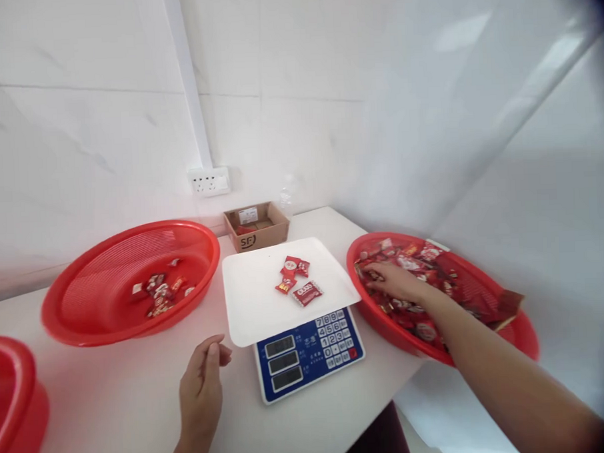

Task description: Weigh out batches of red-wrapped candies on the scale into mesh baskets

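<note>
My right hand point(395, 280) reaches into the right red plastic basket point(524, 330), among many small wrapped candies point(425, 331). Its fingers are bent together at the near-left side of the pile; what they grip is hidden. My left hand point(204, 377) hovers over the table left of the scale, fingers curled in and thumb against them, with nothing visible inside. Between the hands stands a blue digital scale point(312, 359) with a white tray point(249, 295) on top. Several red candy packets point(307, 293) lie near the tray's middle.
A left red basket point(94, 282) holds a small heap of candies point(159, 296). Another red basket point(19, 399) is cut off at the left edge. Behind the scale are a cardboard box point(262, 238) and a clear plastic bottle point(287, 197). White walls close off the back and right.
</note>
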Action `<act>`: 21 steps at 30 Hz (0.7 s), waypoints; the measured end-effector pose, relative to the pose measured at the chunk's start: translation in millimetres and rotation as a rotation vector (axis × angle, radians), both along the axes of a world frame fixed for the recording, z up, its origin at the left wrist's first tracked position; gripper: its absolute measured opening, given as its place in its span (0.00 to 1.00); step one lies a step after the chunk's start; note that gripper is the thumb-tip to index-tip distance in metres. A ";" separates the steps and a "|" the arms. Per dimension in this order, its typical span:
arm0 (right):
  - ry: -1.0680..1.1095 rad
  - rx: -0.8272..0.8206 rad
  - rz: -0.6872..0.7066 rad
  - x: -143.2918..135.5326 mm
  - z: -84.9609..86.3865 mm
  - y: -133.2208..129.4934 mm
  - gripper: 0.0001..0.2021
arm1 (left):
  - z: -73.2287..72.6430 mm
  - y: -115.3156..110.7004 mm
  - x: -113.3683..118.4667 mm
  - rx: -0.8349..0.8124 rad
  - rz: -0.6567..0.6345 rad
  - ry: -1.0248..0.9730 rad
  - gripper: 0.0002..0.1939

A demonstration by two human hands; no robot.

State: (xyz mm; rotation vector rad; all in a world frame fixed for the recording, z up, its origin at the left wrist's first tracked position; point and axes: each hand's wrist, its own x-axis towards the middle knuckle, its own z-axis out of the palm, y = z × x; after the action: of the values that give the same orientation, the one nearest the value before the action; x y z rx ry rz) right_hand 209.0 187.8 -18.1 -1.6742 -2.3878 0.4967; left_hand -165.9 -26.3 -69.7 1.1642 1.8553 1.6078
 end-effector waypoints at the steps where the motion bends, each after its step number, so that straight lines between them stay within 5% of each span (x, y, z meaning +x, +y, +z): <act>1: 0.028 0.012 -0.044 4.4 1.5 1.1 0.12 | -1.3 0.3 -1.0 -0.010 0.003 0.007 0.21; 11: 0.028 0.210 -0.338 26.4 14.2 3.2 0.15 | -8.1 3.7 -7.8 -0.116 0.012 0.066 0.28; 17: -0.235 0.107 -0.328 15.3 7.7 -0.3 0.26 | -9.1 5.2 -7.8 -0.172 0.024 0.070 0.31; 21: -0.364 0.027 -0.253 5.5 12.3 -8.0 0.19 | -6.7 4.8 -6.7 -0.181 0.024 0.056 0.32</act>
State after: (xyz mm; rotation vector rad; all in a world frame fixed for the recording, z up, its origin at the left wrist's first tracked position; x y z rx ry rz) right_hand 214.4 179.8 -5.8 -2.1734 -2.3403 0.1247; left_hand -172.6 -21.4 -76.4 1.1223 2.0103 1.3993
